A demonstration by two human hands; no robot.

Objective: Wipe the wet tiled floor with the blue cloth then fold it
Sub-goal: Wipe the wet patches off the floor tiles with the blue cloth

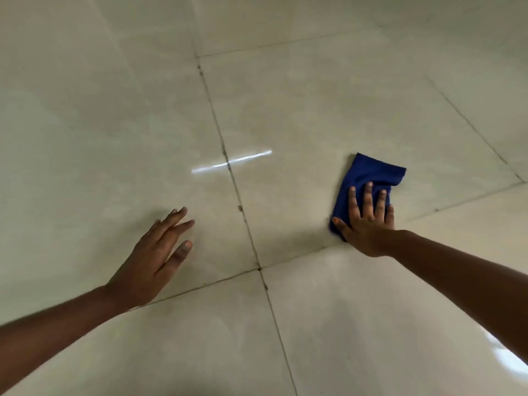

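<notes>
Flat on blue cloth (371, 174): right hand (368, 224).

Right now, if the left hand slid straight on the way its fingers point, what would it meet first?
Probably the grout line where the light streak crosses it; the left hand has only bare tile ahead, though its height above the floor is unclear.

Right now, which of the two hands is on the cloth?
The right hand: it presses flat on the blue cloth. The left hand touches no cloth, fingers straight above bare tile.
</notes>
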